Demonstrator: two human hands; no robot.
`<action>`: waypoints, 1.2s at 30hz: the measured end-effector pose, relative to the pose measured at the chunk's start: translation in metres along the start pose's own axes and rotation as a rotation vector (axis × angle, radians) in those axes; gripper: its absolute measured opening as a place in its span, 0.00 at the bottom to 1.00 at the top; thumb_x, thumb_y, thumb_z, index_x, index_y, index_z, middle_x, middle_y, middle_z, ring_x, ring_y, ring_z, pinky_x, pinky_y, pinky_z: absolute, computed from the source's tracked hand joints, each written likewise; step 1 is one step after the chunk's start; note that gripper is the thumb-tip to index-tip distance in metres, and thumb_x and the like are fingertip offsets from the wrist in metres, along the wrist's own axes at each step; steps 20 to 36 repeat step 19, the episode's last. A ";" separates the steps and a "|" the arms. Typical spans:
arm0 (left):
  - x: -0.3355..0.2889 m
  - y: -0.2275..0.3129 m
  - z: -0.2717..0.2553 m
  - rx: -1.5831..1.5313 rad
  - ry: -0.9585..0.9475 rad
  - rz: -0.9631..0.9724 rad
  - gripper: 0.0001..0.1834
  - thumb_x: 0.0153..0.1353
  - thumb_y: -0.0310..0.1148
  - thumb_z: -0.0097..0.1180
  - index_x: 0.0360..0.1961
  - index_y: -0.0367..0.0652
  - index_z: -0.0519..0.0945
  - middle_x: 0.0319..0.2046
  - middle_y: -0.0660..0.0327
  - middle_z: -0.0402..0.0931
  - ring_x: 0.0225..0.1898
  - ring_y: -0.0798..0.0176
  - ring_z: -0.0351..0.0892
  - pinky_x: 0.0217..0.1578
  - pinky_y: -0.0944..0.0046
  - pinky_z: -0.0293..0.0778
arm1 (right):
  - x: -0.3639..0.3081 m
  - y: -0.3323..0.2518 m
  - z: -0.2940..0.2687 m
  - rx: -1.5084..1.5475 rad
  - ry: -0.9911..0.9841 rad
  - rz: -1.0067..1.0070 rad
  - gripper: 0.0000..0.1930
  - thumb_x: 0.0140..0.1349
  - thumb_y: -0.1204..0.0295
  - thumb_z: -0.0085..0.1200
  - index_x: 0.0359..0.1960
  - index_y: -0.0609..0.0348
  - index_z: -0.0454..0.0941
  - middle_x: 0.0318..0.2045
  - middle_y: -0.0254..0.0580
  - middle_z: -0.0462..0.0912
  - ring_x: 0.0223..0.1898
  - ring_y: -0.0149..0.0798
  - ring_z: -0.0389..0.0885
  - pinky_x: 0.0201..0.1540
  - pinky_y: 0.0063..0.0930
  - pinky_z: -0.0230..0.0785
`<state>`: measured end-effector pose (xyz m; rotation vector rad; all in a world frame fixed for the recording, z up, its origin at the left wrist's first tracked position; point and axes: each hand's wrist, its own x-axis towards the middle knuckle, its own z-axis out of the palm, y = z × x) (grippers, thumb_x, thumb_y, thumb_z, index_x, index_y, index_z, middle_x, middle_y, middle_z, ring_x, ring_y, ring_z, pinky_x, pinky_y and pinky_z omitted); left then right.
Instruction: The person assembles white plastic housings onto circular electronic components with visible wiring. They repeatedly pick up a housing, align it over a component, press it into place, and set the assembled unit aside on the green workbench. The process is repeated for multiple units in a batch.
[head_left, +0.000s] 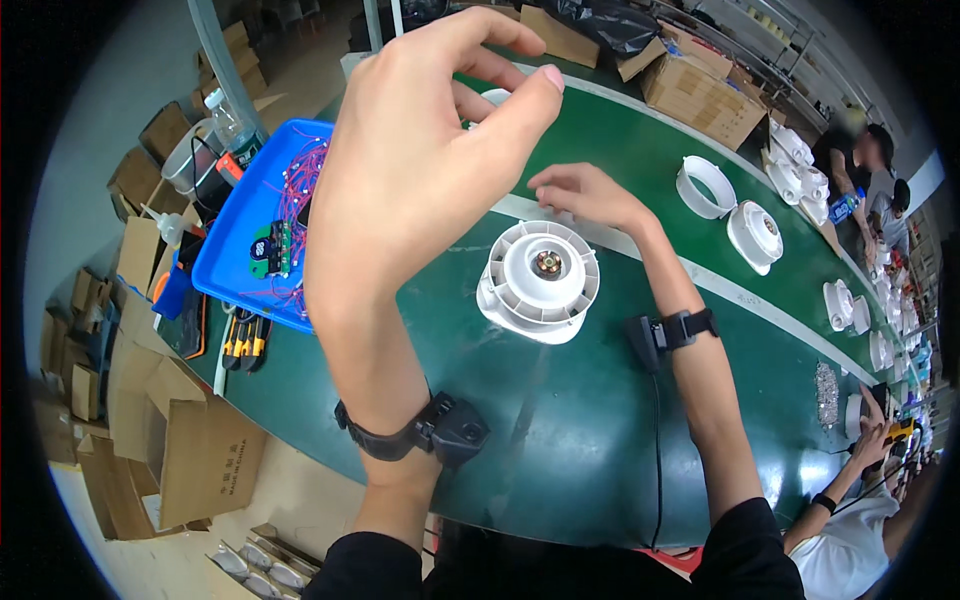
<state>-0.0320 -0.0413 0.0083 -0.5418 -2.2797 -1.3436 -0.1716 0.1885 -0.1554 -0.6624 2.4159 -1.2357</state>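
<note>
My left hand [430, 150] is raised high and close to the camera, its fingers curved and apart with nothing visible between them. Below and right of it, a round white fan housing [540, 280] sits on the green table. It has a ribbed outer ring and a brass-coloured motor centre with coil-like parts. My right hand [592, 196] hovers just beyond the housing, not touching it; its fingers are loosely stretched to the left and look bare. Part of another white piece [495, 97] peeks out behind my left hand, mostly hidden.
At left, a blue tray [215, 275] holds pink-purple wires and green circuit boards. Yellow-black screwdrivers [245, 340] lie beside it. Farther right are a white ring [705, 187] and another white housing [755, 237]. A co-worker's hand [872, 440] works at the right edge. Cardboard boxes [700, 100] stand beyond.
</note>
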 end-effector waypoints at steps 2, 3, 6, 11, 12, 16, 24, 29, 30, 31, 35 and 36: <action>-0.001 -0.001 0.002 -0.034 0.011 0.021 0.18 0.62 0.39 0.59 0.48 0.38 0.81 0.35 0.59 0.83 0.34 0.67 0.83 0.33 0.69 0.74 | -0.009 -0.007 0.000 -0.105 -0.138 -0.009 0.21 0.66 0.56 0.55 0.52 0.58 0.80 0.35 0.36 0.83 0.34 0.29 0.79 0.32 0.23 0.71; 0.001 -0.002 0.004 -0.048 0.007 0.047 0.17 0.62 0.39 0.59 0.48 0.38 0.81 0.34 0.59 0.83 0.34 0.68 0.83 0.33 0.69 0.74 | -0.017 -0.023 -0.003 -0.247 -0.215 0.068 0.20 0.64 0.56 0.58 0.50 0.57 0.81 0.29 0.31 0.82 0.28 0.25 0.76 0.26 0.20 0.67; 0.004 -0.008 0.004 -0.048 -0.023 0.102 0.17 0.62 0.37 0.59 0.47 0.38 0.81 0.32 0.60 0.83 0.33 0.69 0.82 0.32 0.69 0.74 | -0.017 -0.010 -0.008 -0.103 -0.188 0.078 0.20 0.64 0.55 0.58 0.49 0.57 0.81 0.26 0.29 0.81 0.23 0.22 0.73 0.21 0.20 0.63; 0.007 -0.015 0.001 -0.071 -0.046 0.069 0.15 0.62 0.35 0.58 0.46 0.37 0.80 0.31 0.59 0.83 0.31 0.70 0.81 0.32 0.71 0.72 | -0.023 0.001 -0.018 -0.058 -0.052 0.176 0.19 0.65 0.57 0.56 0.49 0.58 0.81 0.24 0.33 0.81 0.19 0.25 0.73 0.17 0.21 0.61; 0.008 -0.017 0.001 -0.077 -0.042 0.053 0.15 0.62 0.35 0.58 0.46 0.37 0.80 0.31 0.58 0.83 0.31 0.70 0.81 0.32 0.71 0.72 | -0.026 0.001 -0.017 -0.069 0.011 0.197 0.19 0.65 0.58 0.56 0.49 0.59 0.81 0.24 0.34 0.81 0.18 0.25 0.74 0.16 0.21 0.61; 0.006 -0.020 -0.005 -0.079 -0.054 0.040 0.15 0.62 0.35 0.58 0.47 0.38 0.80 0.31 0.57 0.83 0.31 0.70 0.81 0.32 0.71 0.72 | -0.027 0.023 -0.037 -0.061 0.258 0.232 0.18 0.66 0.66 0.50 0.52 0.65 0.77 0.22 0.39 0.81 0.15 0.30 0.78 0.13 0.22 0.65; 0.006 -0.015 -0.007 -0.106 -0.068 0.011 0.15 0.63 0.35 0.57 0.47 0.38 0.80 0.32 0.56 0.84 0.31 0.69 0.81 0.31 0.71 0.72 | -0.027 0.070 -0.068 -0.057 0.483 0.432 0.24 0.65 0.71 0.47 0.64 0.58 0.68 0.24 0.49 0.84 0.17 0.35 0.83 0.17 0.27 0.76; 0.006 -0.015 -0.007 -0.106 -0.068 0.011 0.15 0.63 0.35 0.57 0.47 0.38 0.80 0.32 0.56 0.84 0.31 0.69 0.81 0.31 0.71 0.72 | -0.027 0.070 -0.068 -0.057 0.483 0.432 0.24 0.65 0.71 0.47 0.64 0.58 0.68 0.24 0.49 0.84 0.17 0.35 0.83 0.17 0.27 0.76; 0.006 -0.015 -0.007 -0.106 -0.068 0.011 0.15 0.63 0.35 0.57 0.47 0.38 0.80 0.32 0.56 0.84 0.31 0.69 0.81 0.31 0.71 0.72 | -0.027 0.070 -0.068 -0.057 0.483 0.432 0.24 0.65 0.71 0.47 0.64 0.58 0.68 0.24 0.49 0.84 0.17 0.35 0.83 0.17 0.27 0.76; 0.006 -0.015 -0.007 -0.106 -0.068 0.011 0.15 0.63 0.35 0.57 0.47 0.38 0.80 0.32 0.56 0.84 0.31 0.69 0.81 0.31 0.71 0.72 | -0.027 0.070 -0.068 -0.057 0.483 0.432 0.24 0.65 0.71 0.47 0.64 0.58 0.68 0.24 0.49 0.84 0.17 0.35 0.83 0.17 0.27 0.76; 0.006 -0.015 -0.007 -0.106 -0.068 0.011 0.15 0.63 0.35 0.57 0.47 0.38 0.80 0.32 0.56 0.84 0.31 0.69 0.81 0.31 0.71 0.72 | -0.027 0.070 -0.068 -0.057 0.483 0.432 0.24 0.65 0.71 0.47 0.64 0.58 0.68 0.24 0.49 0.84 0.17 0.35 0.83 0.17 0.27 0.76; 0.006 -0.015 -0.007 -0.106 -0.068 0.011 0.15 0.63 0.35 0.57 0.47 0.38 0.80 0.32 0.56 0.84 0.31 0.69 0.81 0.31 0.71 0.72 | -0.027 0.070 -0.068 -0.057 0.483 0.432 0.24 0.65 0.71 0.47 0.64 0.58 0.68 0.24 0.49 0.84 0.17 0.35 0.83 0.17 0.27 0.76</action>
